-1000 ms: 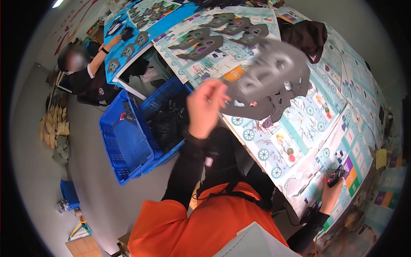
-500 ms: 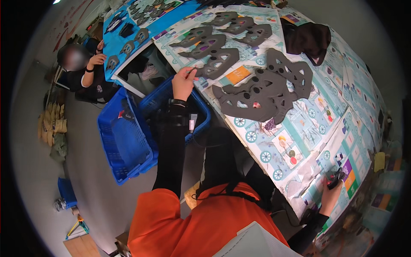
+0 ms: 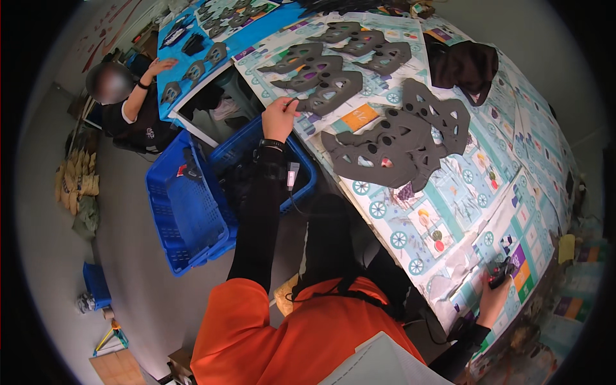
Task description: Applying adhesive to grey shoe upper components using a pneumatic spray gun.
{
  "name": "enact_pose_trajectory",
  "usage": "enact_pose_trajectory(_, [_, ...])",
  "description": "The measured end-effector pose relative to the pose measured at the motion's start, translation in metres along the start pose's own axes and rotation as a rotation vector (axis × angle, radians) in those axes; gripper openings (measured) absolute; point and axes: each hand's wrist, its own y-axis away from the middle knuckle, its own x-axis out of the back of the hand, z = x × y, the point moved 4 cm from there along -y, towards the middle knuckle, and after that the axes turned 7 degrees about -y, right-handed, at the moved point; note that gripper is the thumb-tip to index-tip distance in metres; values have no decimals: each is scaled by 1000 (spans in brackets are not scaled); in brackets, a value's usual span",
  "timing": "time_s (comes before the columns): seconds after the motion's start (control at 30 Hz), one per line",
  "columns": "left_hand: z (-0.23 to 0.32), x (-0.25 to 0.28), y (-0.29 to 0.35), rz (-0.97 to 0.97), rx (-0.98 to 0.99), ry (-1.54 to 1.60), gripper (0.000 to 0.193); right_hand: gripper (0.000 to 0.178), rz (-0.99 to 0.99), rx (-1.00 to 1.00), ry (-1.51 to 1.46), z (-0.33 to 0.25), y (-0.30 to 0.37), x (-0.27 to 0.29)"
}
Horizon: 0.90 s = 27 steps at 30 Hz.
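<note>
My left hand (image 3: 280, 120) is closed in a pinch at the near left tip of a flat grey foam pad with cut-outs (image 3: 335, 91), which lies on the table. Several more such pads lie behind it in overlapping rows. Closer to me, a loose cluster of grey pads (image 3: 369, 160) rests on the printed table cover, partly stacked. Far to the right, my right hand (image 3: 494, 300) is closed around a small black object with red spots (image 3: 500, 273); its kind is too small to make out.
Two blue plastic crates (image 3: 186, 218) stand below the table's left edge, one with dark items inside. A dark cloth bag (image 3: 465, 67) lies at the back right. Across a blue-covered table (image 3: 234, 38) sits a co-worker (image 3: 138, 119), with grey pads there too.
The co-worker's hand has risen from the pads on the blue table. My left hand keeps its pinch at the pad's tip, and my right hand stays around the black object.
</note>
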Motion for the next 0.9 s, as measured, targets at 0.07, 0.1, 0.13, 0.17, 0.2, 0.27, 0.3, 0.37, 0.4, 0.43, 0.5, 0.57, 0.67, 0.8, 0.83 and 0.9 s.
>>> enact_pose_trajectory(0.07, [8,4,1,-34,-11,-77,26,62,33,-16,-33,0,0,1])
enact_pose_trajectory(0.1, [14,10,3,86,-69,-294,31,62,-20,-42,-48,2,0,-2])
enact_pose_trajectory(0.13, [20,14,5,168,-104,-508,36,60,28,-3,-10,0,0,-1])
enact_pose_trajectory(0.17, [23,15,7,182,-98,-465,45,59,90,7,72,0,-1,1])
enact_pose_trajectory(0.2, [26,13,9,181,-112,-460,45,59,78,24,30,0,-2,1])
enact_pose_trajectory(0.27, [36,8,11,173,-339,-527,48,61,35,-53,13,5,-2,0])
enact_pose_trajectory(0.3, [36,6,9,166,-323,-547,49,61,-21,-53,-21,5,-3,-2])
enact_pose_trajectory(0.37, [27,1,1,125,-221,-543,50,65,39,-46,29,5,-2,1])
enact_pose_trajectory(0.4, [17,-4,-6,-24,-92,-531,52,65,-10,-44,-9,5,-2,-1])
enact_pose_trajectory(0.43, [13,-7,-9,-52,-118,-535,43,66,23,-9,-5,3,-2,0])
enact_pose_trajectory(0.5, [-1,-10,-16,-99,7,-265,37,67,62,13,1,1,-2,2])
enact_pose_trajectory(0.57, [-16,-17,-19,-221,219,75,24,66,61,-20,27,1,-1,2])
enact_pose_trajectory(0.67, [-20,-17,-18,-233,206,107,26,67,63,-39,37,2,-1,2])
enact_pose_trajectory(0.8, [2,-6,-11,-162,112,-113,32,67,20,-47,-4,3,0,0])
enact_pose_trajectory(0.83, [19,4,-7,58,-83,-368,34,66,18,-20,-3,2,-1,0])
enact_pose_trajectory(0.9, [44,10,9,107,-148,-526,44,63,54,-22,23,2,-2,1])
